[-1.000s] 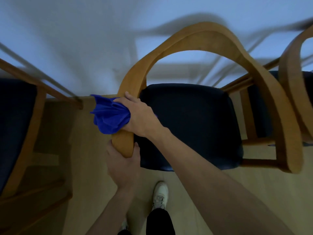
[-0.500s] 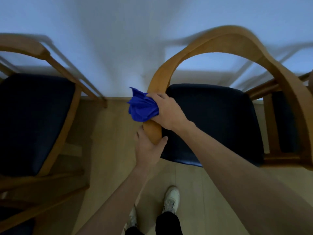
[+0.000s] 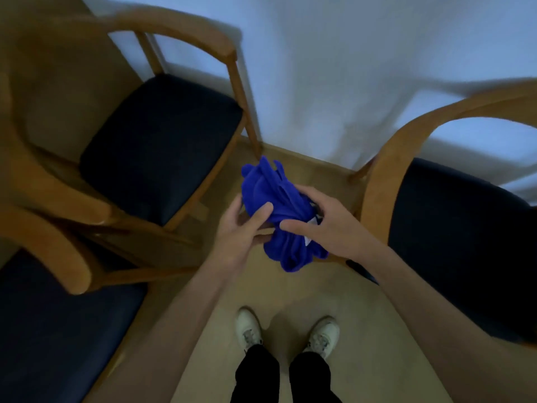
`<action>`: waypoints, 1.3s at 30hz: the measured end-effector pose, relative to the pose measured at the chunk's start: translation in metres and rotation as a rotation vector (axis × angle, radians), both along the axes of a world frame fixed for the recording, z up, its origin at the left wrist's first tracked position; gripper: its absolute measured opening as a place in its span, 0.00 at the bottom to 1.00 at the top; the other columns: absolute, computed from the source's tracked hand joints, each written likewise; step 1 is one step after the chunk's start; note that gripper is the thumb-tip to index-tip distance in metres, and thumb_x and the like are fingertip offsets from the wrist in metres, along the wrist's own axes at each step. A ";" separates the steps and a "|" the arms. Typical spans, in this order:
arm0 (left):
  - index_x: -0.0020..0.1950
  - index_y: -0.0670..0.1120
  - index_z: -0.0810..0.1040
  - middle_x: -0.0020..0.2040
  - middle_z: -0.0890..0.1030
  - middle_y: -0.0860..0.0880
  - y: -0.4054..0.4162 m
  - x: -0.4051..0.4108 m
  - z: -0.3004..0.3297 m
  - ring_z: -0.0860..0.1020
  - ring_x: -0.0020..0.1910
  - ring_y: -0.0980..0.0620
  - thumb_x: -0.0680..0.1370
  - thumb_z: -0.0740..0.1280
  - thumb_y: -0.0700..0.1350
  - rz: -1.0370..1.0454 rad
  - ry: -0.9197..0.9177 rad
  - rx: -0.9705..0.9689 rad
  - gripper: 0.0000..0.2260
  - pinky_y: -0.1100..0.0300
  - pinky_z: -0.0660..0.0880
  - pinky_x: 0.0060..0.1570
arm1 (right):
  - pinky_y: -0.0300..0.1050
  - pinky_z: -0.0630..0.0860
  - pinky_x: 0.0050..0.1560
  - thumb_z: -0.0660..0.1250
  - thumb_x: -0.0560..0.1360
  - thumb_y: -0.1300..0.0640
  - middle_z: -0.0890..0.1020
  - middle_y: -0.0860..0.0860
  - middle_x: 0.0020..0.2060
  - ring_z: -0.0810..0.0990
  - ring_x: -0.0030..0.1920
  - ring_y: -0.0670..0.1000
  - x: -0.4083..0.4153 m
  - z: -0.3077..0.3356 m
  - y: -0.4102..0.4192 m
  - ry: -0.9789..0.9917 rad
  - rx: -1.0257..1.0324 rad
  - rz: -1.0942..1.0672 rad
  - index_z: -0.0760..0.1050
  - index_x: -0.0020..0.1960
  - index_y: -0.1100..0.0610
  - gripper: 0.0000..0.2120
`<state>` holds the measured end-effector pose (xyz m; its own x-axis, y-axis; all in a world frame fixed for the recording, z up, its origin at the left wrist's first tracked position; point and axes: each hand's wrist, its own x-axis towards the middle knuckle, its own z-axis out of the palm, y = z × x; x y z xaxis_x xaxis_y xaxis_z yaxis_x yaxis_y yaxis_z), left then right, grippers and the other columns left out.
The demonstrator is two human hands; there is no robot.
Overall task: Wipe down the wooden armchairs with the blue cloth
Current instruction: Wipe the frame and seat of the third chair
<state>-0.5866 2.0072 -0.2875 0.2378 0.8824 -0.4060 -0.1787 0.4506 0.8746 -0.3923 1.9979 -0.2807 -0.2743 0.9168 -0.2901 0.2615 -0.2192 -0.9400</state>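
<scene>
I see the crumpled blue cloth (image 3: 276, 216) held mid-air between both chairs; left hand (image 3: 241, 231) pinches its edge, right hand (image 3: 325, 225) cups it loosely; I'd refold a clean flat face before the curved wooden armchair (image 3: 171, 33) on my left.

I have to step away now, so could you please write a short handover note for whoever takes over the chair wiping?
Left hand: holds the blue cloth from the left.
Right hand: grips the same cloth from the right.
The cloth is bunched between both hands, above the floor, touching no chair.
Armchairs: one on the right, one at upper left, a third at lower left.
Done: cannot tell which chairs are wiped.
Left: regather the cloth, then wipe the remaining wood.
</scene>
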 end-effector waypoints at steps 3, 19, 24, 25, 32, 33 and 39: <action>0.66 0.53 0.74 0.59 0.82 0.46 0.002 -0.052 0.040 0.82 0.55 0.42 0.75 0.73 0.52 0.026 0.072 0.010 0.20 0.45 0.80 0.50 | 0.42 0.78 0.58 0.72 0.74 0.44 0.79 0.40 0.61 0.80 0.59 0.43 -0.043 0.034 0.006 0.088 -0.050 0.008 0.69 0.71 0.45 0.27; 0.68 0.54 0.71 0.57 0.81 0.53 0.009 -0.199 0.201 0.81 0.55 0.51 0.76 0.69 0.38 0.141 0.274 0.258 0.23 0.54 0.80 0.50 | 0.36 0.79 0.45 0.72 0.72 0.39 0.82 0.40 0.50 0.82 0.49 0.40 -0.216 0.176 0.063 -0.021 0.119 0.055 0.71 0.63 0.47 0.24; 0.74 0.57 0.64 0.61 0.77 0.54 0.006 -0.207 0.229 0.77 0.61 0.54 0.74 0.69 0.35 0.082 0.362 0.289 0.33 0.54 0.76 0.59 | 0.43 0.81 0.52 0.79 0.68 0.48 0.82 0.46 0.57 0.82 0.57 0.49 -0.216 0.198 0.088 0.217 -0.015 0.259 0.70 0.66 0.48 0.30; 0.75 0.58 0.63 0.62 0.76 0.54 0.008 -0.207 0.234 0.77 0.60 0.56 0.74 0.70 0.37 0.083 0.418 0.299 0.33 0.56 0.76 0.58 | 0.43 0.80 0.53 0.80 0.67 0.50 0.81 0.46 0.57 0.81 0.58 0.49 -0.215 0.201 0.092 0.235 -0.035 0.316 0.69 0.67 0.48 0.32; 0.77 0.64 0.52 0.60 0.71 0.63 0.028 -0.184 0.263 0.74 0.57 0.64 0.76 0.70 0.48 0.164 0.883 0.371 0.37 0.68 0.72 0.56 | 0.51 0.77 0.62 0.82 0.65 0.57 0.78 0.47 0.64 0.77 0.65 0.50 -0.211 0.209 0.105 0.364 -0.158 0.484 0.66 0.71 0.46 0.40; 0.77 0.63 0.52 0.59 0.72 0.66 0.030 -0.185 0.266 0.75 0.56 0.67 0.76 0.70 0.46 0.222 0.864 0.348 0.37 0.71 0.72 0.54 | 0.52 0.77 0.62 0.81 0.66 0.58 0.78 0.48 0.64 0.77 0.64 0.50 -0.211 0.209 0.108 0.358 -0.142 0.479 0.66 0.70 0.47 0.39; 0.63 0.63 0.73 0.53 0.81 0.63 0.025 -0.208 0.274 0.80 0.50 0.64 0.73 0.73 0.42 0.625 0.461 0.052 0.24 0.61 0.78 0.47 | 0.57 0.77 0.62 0.74 0.69 0.63 0.81 0.54 0.59 0.80 0.60 0.58 -0.207 0.211 0.144 0.494 -0.365 0.328 0.75 0.63 0.54 0.23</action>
